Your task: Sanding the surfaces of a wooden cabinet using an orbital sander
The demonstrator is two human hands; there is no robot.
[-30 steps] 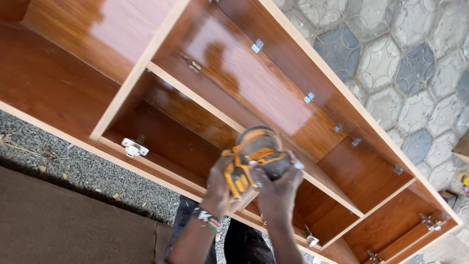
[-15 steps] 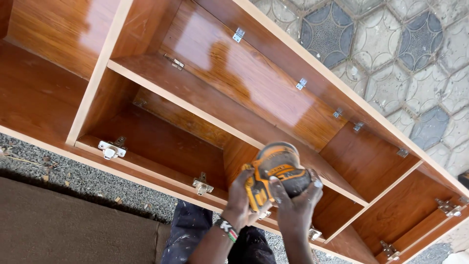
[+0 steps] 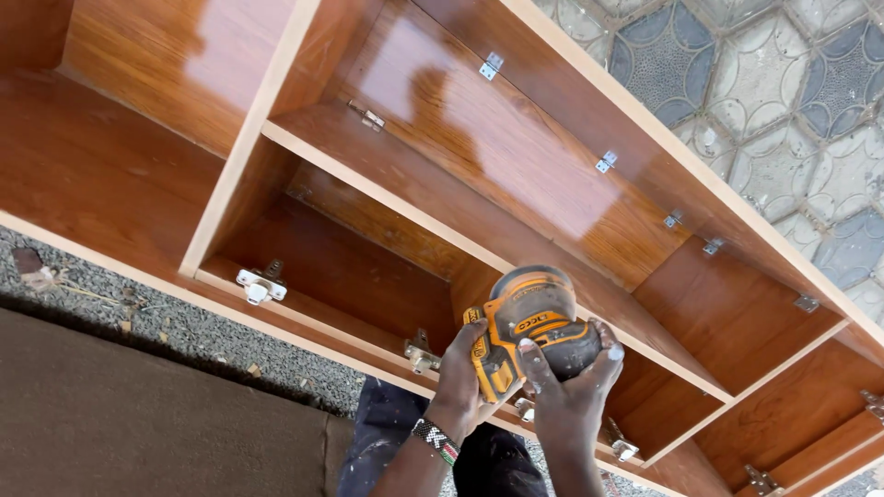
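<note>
1. The left hand point(image 3: 463, 375) is wrapped tight around the yellow side of a sander point(image 3: 525, 324), fingers curled shut on it. A beaded wristband point(image 3: 436, 439) sits on that wrist.
2. The right hand point(image 3: 569, 387) is clamped on the sander's black and orange body from the other side, thumb up over the front.
3. The sander sits at the front edge of a cabinet point(image 3: 479, 156) lying on its back, at the divider between two compartments.
4. The sander's base is hidden behind the hands, so I cannot tell whether it touches the wood.
5. The sander has a rounded orange top, a black middle and a yellow grip.
6. Metal hinges point(image 3: 261, 285) are fixed along the cabinet's near rail; gravel point(image 3: 166, 322) and patterned paving point(image 3: 783, 83) lie around it.
</note>
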